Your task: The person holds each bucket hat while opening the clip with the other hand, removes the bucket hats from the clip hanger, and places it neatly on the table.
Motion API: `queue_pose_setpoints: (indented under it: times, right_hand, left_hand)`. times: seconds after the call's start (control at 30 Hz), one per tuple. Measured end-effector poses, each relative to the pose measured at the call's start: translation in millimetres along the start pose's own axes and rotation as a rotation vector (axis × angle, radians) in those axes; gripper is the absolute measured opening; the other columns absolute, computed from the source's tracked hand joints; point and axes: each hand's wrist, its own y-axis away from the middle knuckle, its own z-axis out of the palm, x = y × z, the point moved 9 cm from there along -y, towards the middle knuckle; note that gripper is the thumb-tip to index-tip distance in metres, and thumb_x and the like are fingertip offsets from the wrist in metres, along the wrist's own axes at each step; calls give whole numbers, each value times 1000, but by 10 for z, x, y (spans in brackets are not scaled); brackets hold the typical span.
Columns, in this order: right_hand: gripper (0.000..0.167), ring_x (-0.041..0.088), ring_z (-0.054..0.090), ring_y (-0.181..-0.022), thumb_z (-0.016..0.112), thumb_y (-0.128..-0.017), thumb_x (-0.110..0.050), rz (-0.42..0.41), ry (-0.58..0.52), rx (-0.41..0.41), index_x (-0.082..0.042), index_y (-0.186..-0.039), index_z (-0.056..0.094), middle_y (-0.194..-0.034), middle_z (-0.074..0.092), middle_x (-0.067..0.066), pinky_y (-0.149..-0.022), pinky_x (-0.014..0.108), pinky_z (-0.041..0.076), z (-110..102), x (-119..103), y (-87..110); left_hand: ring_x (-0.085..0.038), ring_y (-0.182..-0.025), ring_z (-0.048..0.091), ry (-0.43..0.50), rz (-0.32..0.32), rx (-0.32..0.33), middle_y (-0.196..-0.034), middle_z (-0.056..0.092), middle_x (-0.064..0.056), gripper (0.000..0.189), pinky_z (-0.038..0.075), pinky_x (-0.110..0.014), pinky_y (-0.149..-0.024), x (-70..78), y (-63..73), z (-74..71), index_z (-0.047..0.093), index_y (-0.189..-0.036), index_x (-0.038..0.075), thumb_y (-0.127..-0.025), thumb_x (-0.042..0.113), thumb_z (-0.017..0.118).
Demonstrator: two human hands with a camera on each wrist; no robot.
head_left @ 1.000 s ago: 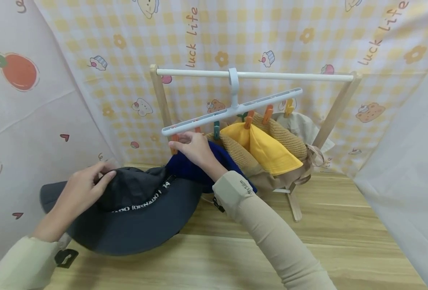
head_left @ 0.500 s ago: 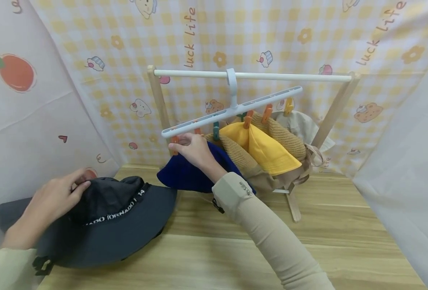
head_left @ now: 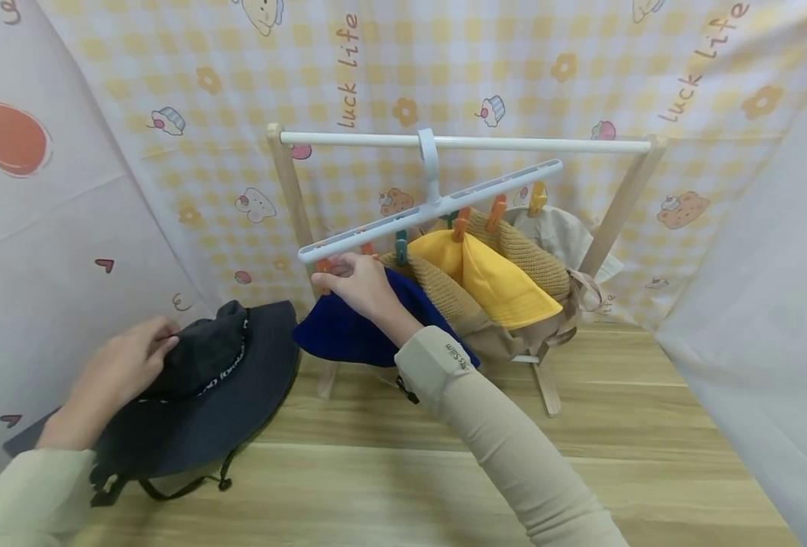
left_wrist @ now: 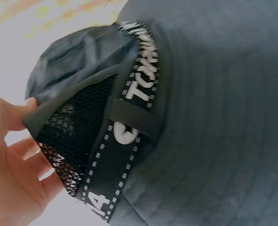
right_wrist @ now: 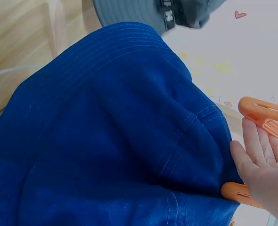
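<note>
My left hand (head_left: 119, 372) pinches the crown of a dark grey wide-brimmed hat (head_left: 239, 410) at the left. In the left wrist view, thumb and fingers hold the edge of the mesh part of this hat (left_wrist: 77, 127), above its lettered band. My right hand (head_left: 365, 289) pinches an orange clothespin (head_left: 324, 267) at the left end of a pale blue clip hanger (head_left: 383, 226). Beneath that hand hangs a blue bucket hat (head_left: 335, 334), held by another orange clothespin (right_wrist: 235, 192). No hat sits in the pinched clothespin.
The hanger hooks over the white rail (head_left: 533, 143) of a wooden-legged stand. A yellow hat (head_left: 506, 285), a tan knitted hat (head_left: 444, 292) and a pale hat (head_left: 561, 228) hang farther right. A patterned cloth backs the wooden tabletop (head_left: 622, 433).
My left hand has drawn the dark grey hat left, away from the blue hat, and its brim has turned; a chin cord now shows. My right hand stays at the clothespin.
</note>
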Motion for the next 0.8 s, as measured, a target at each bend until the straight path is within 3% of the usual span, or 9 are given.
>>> queue_pose_setpoints:
  times: [0.33, 0.47, 0.6, 0.7, 0.8]
  right_hand:
    - [41, 17, 62, -106, 67, -86, -30, -3, -10, 2, -6, -119, 61, -115, 66, 7, -90, 31, 49, -2, 14, -1]
    - [41, 17, 62, -106, 67, -86, -29, -7, -10, 3, -6, -119, 61, -115, 66, 7, -89, 31, 50, 4, 20, -5]
    - [39, 17, 62, -105, 67, -86, -29, -6, 4, 7, -6, -118, 62, -114, 66, 7, -89, 31, 50, 8, 27, -8]
    - [39, 17, 62, -104, 67, -86, -29, -6, 5, 7, -6, -117, 62, -113, 66, 7, -88, 30, 50, 5, 33, -3]
    - [39, 16, 62, -104, 67, -86, -30, -8, 4, 7, -6, -117, 62, -113, 67, 6, -87, 29, 50, -1, 33, 4]
  left_hand:
    - [-43, -93, 54, 93, 7, 62, -106, 57, -27, 19, 41, -55, -71, 68, -343, 264, 55, -108, 5, -97, 19, 48]
    - [-43, -86, 49, 50, -39, 185, -96, 50, -24, 14, 38, -53, -65, 21, -389, 347, 61, -99, 5, -93, 16, 57]
    - [-43, -68, 53, -11, -156, 272, -86, 59, -28, 14, 38, -47, -54, -77, -354, 442, 66, -96, 4, -89, 14, 61]
    - [-40, -57, 55, 9, -244, 223, -84, 64, -28, 18, 37, -43, -43, -168, -315, 592, 66, -103, 5, -92, 15, 55]
    - [-44, -61, 57, 30, -277, 134, -90, 62, -32, 25, 39, -46, -44, -192, -262, 799, 59, -113, 3, -93, 17, 52]
